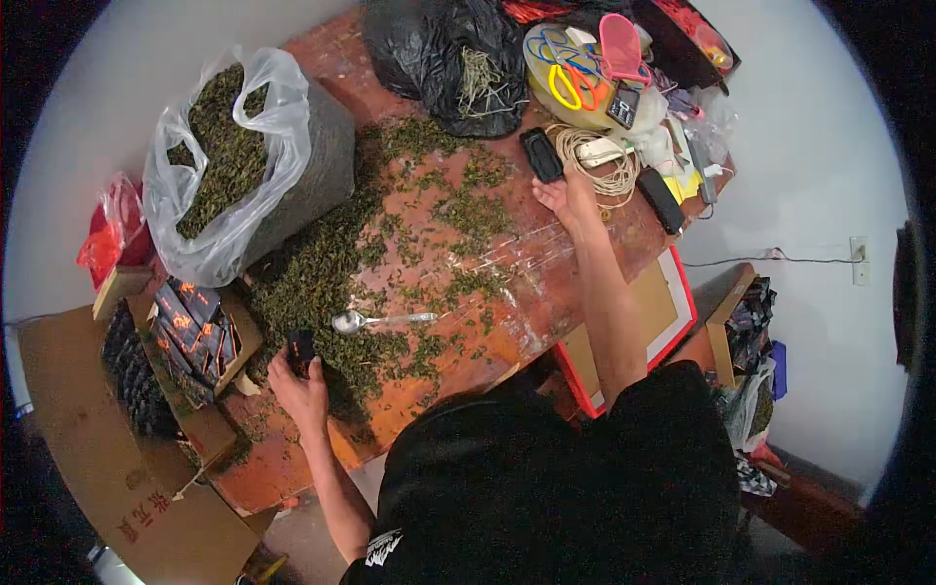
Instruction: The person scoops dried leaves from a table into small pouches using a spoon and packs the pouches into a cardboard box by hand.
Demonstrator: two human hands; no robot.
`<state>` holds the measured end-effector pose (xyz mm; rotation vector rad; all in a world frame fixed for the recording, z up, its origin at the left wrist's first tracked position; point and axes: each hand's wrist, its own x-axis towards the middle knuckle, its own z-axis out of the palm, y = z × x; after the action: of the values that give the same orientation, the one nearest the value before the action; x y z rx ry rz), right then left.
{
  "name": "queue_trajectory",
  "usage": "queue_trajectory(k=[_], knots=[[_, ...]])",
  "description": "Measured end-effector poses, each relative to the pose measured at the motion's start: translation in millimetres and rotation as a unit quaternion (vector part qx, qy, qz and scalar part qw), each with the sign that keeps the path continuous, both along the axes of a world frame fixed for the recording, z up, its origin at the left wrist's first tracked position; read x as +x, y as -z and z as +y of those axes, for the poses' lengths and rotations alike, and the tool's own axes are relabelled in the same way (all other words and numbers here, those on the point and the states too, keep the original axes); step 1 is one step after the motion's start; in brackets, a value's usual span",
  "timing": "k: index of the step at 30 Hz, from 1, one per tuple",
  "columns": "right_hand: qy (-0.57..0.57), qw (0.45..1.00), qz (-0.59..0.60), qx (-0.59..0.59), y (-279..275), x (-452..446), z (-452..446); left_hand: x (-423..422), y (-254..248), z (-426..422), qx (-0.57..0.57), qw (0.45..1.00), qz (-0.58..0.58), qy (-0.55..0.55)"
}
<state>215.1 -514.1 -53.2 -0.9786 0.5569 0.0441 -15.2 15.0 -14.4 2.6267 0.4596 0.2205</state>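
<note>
Packet (300, 346) is pinched in the left hand (301, 391); right hand (568, 198) is by a box (542, 156), grip hard to tell.

A single wide-angle view looks forward and steeply down from the head of the person at work, its rounded, fisheye edge fading to black at the corners. Nearest the lens, a black shirt (556, 478) fills the near middle and right, and two bare forearms stretch away from it, ending in the left hand (300, 385) and the right hand (565, 195), farther off. Beyond the shirt, the reddish-brown table (536, 258) runs at a slant, near left to far right, with a pale wall (819, 166) curving up on both sides.
</note>
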Motion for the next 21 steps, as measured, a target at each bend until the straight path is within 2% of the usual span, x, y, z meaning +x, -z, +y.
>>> queue_trajectory(k=[5,8,11,13,14,15,18,21], knots=[[0.120,0.990,0.065,-0.030,-6,-3,10,-1,-12,-5,-0.057,0.998,0.019,-0.035],[0.108,0.992,0.042,-0.044,-7,-8,10,-5,-8,-1,-0.097,0.994,-0.003,-0.040],[0.030,0.995,-0.062,-0.075,7,-24,-4,-9,-12,1,-0.112,0.993,-0.033,-0.032],[0.025,0.994,-0.027,-0.099,-3,-27,-4,-9,-33,-4,-0.130,0.990,-0.037,-0.039],[0.020,0.993,-0.038,-0.114,-1,-31,-6,-12,-23,1,-0.136,0.988,-0.063,-0.040],[0.017,0.990,-0.051,-0.129,0,-35,-4,-13,-27,3,-0.146,0.987,-0.036,-0.053],[0.048,0.970,-0.009,-0.240,-26,-57,28,-16,-34,3,-0.162,0.984,-0.060,-0.054],[-0.121,0.911,-0.074,-0.388,-33,-101,79,-23,-33,6,-0.172,0.981,-0.067,-0.056]])
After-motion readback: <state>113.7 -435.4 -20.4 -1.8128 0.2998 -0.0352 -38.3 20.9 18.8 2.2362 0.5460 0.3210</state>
